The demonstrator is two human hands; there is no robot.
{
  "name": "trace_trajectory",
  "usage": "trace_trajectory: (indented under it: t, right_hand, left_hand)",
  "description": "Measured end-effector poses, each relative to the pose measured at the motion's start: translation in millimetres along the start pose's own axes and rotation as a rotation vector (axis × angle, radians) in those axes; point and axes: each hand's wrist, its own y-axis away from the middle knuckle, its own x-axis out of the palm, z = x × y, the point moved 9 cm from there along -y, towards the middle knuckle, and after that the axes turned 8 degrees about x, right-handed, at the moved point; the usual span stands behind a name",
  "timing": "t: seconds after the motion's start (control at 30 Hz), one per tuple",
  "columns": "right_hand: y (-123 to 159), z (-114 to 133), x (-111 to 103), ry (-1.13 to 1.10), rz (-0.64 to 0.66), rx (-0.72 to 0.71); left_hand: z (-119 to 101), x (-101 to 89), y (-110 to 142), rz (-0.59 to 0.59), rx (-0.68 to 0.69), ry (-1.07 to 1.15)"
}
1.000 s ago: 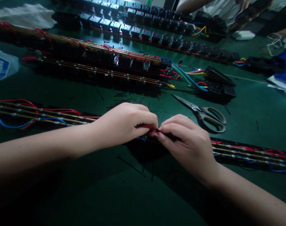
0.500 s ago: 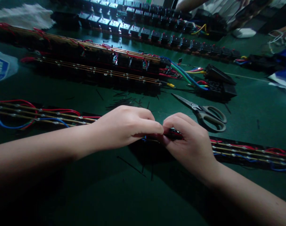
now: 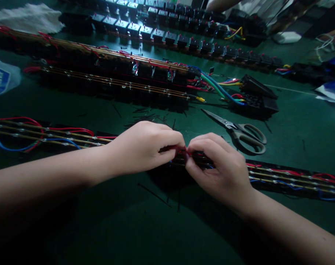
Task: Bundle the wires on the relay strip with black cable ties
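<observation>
A long black strip of sockets with brass rails and red and blue wires lies across the green table. Over its middle, my left hand is closed in a pinch, thumb and fingertips together. My right hand also pinches, its fingertips meeting those of the left just above the rails. A bit of red wire seems to show between the fingertips, but what each hand grips is too small and too hidden to name. Grey-handled scissors lie beyond my right hand, blades pointing to the upper left.
Behind lie more wired strips, ending at a black plug housing. Further back stand rows of black sockets. Thin black offcuts are scattered about. A plastic bag is at left; another person's arm shows at top.
The fingertips of both hands have shifted slightly left and up, and a gap has opened between my left thumb and curled fingers. The strip and scissors stay in place.
</observation>
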Motion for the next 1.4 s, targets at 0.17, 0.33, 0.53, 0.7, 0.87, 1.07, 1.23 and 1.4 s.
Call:
trace_trajectory:
  t: [0.17, 0.33, 0.53, 0.7, 0.87, 1.07, 1.23, 1.4]
  right_hand:
    - [1.7, -1.0, -1.9, 0.004, -0.028, 0.004]
    - [1.7, -0.2, -1.4, 0.007, -0.02, -0.005]
    - [1.9, 1.1, -1.2, 0.006, -0.018, -0.024]
    - [1.2, 0.6, -2.2, -0.007, -0.031, -0.012]
    - [0.9, 0.2, -3.5, -0.01, -0.041, -0.007]
    - [-1.7, 0.0, -1.8, -0.024, -0.011, 0.006]
    - [-2.6, -1.2, -2.7, -0.026, -0.004, 0.055]
    - [-2.1, -6.3, -14.7, -0.022, -0.103, 0.105]
  left_hand:
    - [2.2, -0.3, -1.0, 0.015, -0.03, 0.046]
    - [3.7, 0.7, -2.0, 0.035, -0.077, 0.096]
    - [4.7, 1.8, -0.2, 0.024, -0.105, 0.146]
    - [4.6, 3.1, -0.1, 0.038, -0.108, 0.189]
    - [12.3, 8.6, -3.1, 0.093, -0.164, 0.23]
    - [17.0, 9.9, -5.7, 0.108, -0.18, 0.179]
    - [18.2, 12.2, -5.3, 0.127, -0.206, 0.239]
    - [26.1, 14.8, -2.8, 0.145, -0.276, 0.283]
